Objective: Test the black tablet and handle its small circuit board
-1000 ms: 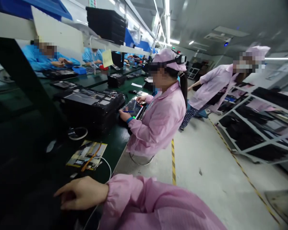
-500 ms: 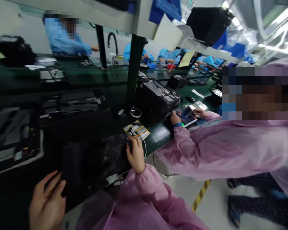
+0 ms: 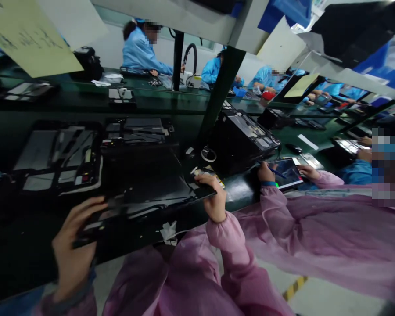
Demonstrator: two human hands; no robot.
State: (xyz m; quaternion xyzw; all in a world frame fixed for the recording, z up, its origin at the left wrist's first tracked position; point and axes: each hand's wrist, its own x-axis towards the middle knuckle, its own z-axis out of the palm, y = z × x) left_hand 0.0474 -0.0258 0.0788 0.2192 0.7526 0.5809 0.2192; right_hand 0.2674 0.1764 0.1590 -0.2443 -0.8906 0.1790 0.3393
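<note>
A dark, thin tablet (image 3: 161, 199) spans the space between my two hands, low over the front of the dark green bench. My left hand (image 3: 73, 241) is closed around its left end, thumb below and fingers above, slightly blurred. Around the right end, my right hand (image 3: 216, 199) is closed with the fingers on top. Pale strips and dark lines show along the near part of the tablet; its details are too dark to make out. Just behind my right hand lies a yellow-edged card (image 3: 221, 181), partly covered.
Opened tablets (image 3: 57, 160) lie at left, with another stack (image 3: 136, 131) behind the held one. A tall black stack (image 3: 246, 136) and a coiled white cable (image 3: 208, 153) stand right of it. A co-worker's hand (image 3: 266, 172) holds a pen over a lit tablet (image 3: 285, 173).
My left hand was open and apart from the tablet; now it is closed on the left end. My right hand has closed on the right end. The view has swung left.
</note>
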